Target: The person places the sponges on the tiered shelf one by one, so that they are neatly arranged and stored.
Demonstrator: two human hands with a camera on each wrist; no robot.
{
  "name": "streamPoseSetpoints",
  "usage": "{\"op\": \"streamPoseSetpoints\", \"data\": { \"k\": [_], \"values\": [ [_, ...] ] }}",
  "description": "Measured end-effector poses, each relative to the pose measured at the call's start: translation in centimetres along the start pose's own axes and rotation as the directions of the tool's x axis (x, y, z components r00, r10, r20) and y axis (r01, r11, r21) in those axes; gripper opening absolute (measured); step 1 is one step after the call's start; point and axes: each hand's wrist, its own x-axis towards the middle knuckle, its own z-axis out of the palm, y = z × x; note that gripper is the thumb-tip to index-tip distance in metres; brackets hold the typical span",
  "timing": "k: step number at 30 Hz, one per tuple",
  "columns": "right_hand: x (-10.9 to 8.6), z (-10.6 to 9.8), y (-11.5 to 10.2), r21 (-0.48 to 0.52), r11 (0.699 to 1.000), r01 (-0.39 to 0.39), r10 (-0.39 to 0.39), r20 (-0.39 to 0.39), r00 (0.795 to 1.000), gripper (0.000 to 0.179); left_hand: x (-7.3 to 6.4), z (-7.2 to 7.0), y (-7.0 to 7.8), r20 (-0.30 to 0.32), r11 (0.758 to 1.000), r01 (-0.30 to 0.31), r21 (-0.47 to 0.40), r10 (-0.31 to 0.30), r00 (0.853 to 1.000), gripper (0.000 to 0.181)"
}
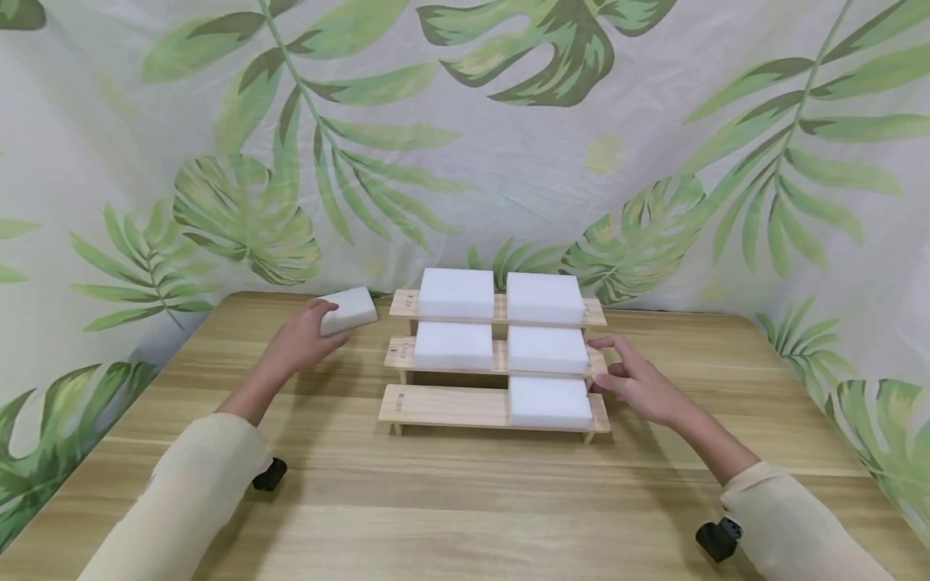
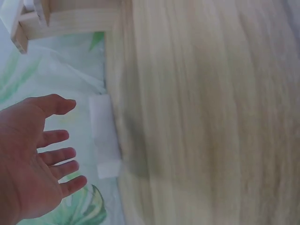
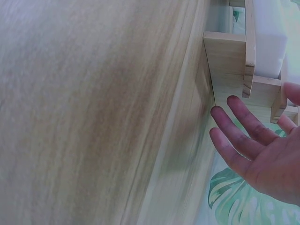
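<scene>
A loose white foam block (image 1: pixel 349 310) lies at the table's back left. My left hand (image 1: pixel 301 335) is at its left end, fingers spread; the left wrist view shows the hand (image 2: pixel 35 159) beside the block (image 2: pixel 105 136) without gripping it. A three-tier wooden rack (image 1: pixel 443 405) stands in the middle, with two white blocks on the top tier, two on the middle and one at the bottom right (image 1: pixel 550 401). My right hand (image 1: pixel 639 383) is by the rack's right end, fingers loosely extended, holding nothing; whether a fingertip touches the wood I cannot tell.
The wood-grain table (image 1: pixel 465 500) ends at the back against a leaf-printed cloth (image 1: pixel 508 177). Small black devices sit at both sleeves, one by the left cuff (image 1: pixel 270 474) and one by the right cuff (image 1: pixel 719 539).
</scene>
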Motion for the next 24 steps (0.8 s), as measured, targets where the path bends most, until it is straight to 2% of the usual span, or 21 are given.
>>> {"op": "streamPoseSetpoints", "data": {
  "k": [5, 11, 19, 24],
  "values": [
    [0.0, 0.0, 0.0, -0.011, 1.0, 0.006, -0.006, 0.002, 1.0, 0.051, 0.4, 0.6, -1.6, 0.024, 1.0, 0.012, 0.01, -0.012, 1.0, 0.06],
    [0.1, -0.1, 0.1, -0.036, 0.999, -0.006, 0.006, -0.002, 1.0, 0.049, 0.6, 1.0, -2.5, 0.044, 1.0, -0.001, 0.031, -0.001, 0.999, 0.056],
    [0.2, -0.2, 0.1, -0.043, 0.999, -0.007, 0.007, -0.004, 1.0, 0.05, 0.3, 1.1, -2.3, -0.004, 0.985, -0.049, 0.166, 0.05, 0.999, 0.052],
    [0.1, -0.1, 0.0, -0.022, 1.0, 0.006, -0.006, 0.003, 1.0, 0.052, -0.3, 0.7, -1.4, -0.005, 0.976, -0.043, 0.213, 0.045, 0.999, 0.049]
  ]
}}
